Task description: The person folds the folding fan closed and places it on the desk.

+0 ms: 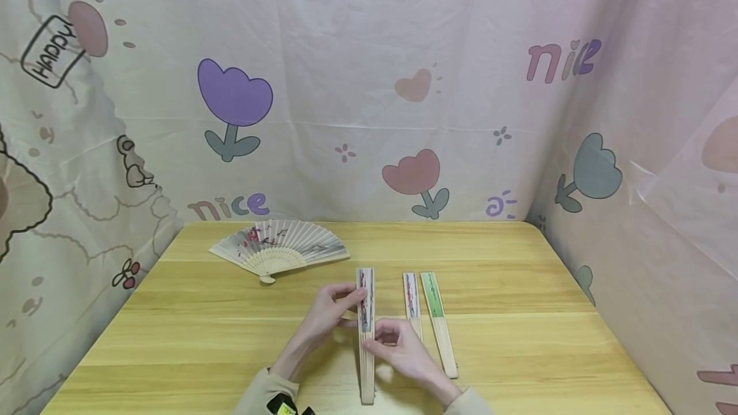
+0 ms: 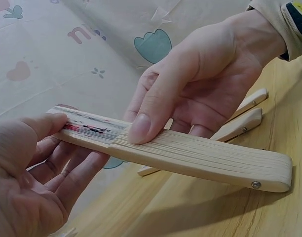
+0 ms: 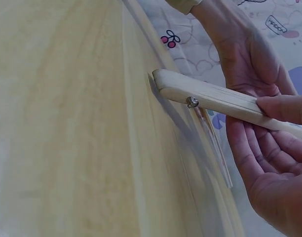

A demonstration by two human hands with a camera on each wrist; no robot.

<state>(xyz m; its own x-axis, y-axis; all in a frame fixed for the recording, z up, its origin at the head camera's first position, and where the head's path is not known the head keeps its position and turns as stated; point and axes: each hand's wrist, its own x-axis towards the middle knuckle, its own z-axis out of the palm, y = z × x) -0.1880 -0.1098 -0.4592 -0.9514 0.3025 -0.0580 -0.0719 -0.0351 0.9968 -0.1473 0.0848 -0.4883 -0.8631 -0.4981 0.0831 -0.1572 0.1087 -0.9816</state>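
A folded fan (image 1: 367, 370) with pale wooden ribs and a grey, red-flecked printed leaf is held between both hands, its riveted end toward the person. My left hand (image 1: 325, 314) grips it by the leaf part, thumb on top and fingers beneath. Lower down, my right hand (image 1: 402, 346) pinches the ribs just below the leaf, its thumb (image 2: 140, 129) lying across them. In the right wrist view the rivet end (image 3: 178, 89) hangs close over the wooden table (image 3: 82, 148).
An open fan (image 1: 328, 245) with a blossom print lies at the back left of the table. To the right lie two folded fans, one with a white and pink leaf (image 1: 411, 293), one green (image 1: 434, 300). Printed cloth (image 1: 323, 82) hangs behind and at both sides.
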